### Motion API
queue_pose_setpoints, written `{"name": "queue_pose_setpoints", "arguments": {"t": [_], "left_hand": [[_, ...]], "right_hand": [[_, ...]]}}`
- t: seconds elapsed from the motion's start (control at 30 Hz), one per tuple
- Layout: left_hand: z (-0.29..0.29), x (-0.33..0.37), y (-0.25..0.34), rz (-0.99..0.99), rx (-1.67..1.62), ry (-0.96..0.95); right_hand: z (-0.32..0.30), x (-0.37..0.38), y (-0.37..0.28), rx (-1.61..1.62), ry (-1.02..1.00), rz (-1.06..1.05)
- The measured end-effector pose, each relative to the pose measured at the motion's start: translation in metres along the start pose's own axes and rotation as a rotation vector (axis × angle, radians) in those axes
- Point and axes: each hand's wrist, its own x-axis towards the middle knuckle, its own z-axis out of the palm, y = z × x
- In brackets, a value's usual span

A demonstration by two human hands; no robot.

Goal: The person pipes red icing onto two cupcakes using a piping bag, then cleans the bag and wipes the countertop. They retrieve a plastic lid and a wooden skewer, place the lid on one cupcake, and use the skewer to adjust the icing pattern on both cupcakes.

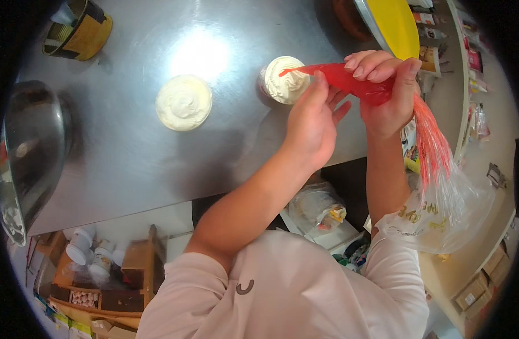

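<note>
A piping bag filled with red cream (355,85) is gripped in my right hand (390,93), the fingers wrapped round its full part. Its narrow tip points left, over a round cup topped with swirled white cream (287,89). My left hand (311,125) is beside the tip, thumb against the bag and the other fingers loosely stretched out below it. The bag's twisted, red-streaked clear end (440,209) hangs down past my right wrist. To the left stands a second round cup of white cream (184,103), with no hand near it.
All this is on a shiny metal table (140,152). A yellow-and-black tin (85,35) stands far left, above a large metal bowl (36,135). A yellow round thing (392,25) is at the far right. Shelves with packages (477,85) line the right side; white tubs (81,248) sit below left.
</note>
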Motion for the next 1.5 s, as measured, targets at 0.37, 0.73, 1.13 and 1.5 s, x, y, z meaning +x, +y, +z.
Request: {"name": "queue_pose_setpoints", "arguments": {"t": [0.37, 0.73, 1.13, 1.5], "left_hand": [[-0.001, -0.010, -0.025, -0.111, -0.057, 0.009], [0.001, -0.034, -0.001, -0.042, -0.045, -0.017], [0.010, -0.016, -0.016, -0.110, -0.028, -0.015], [0.011, -0.011, -0.004, -0.064, 0.025, -0.060]], "right_hand": [[-0.017, -0.025, -0.012, -0.017, 0.029, 0.095], [0.012, -0.024, -0.014, 0.070, -0.042, 0.103], [-0.007, -0.023, -0.023, 0.010, 0.151, 0.158], [0.005, -0.010, -0.018, -0.039, 0.192, 0.129]]}}
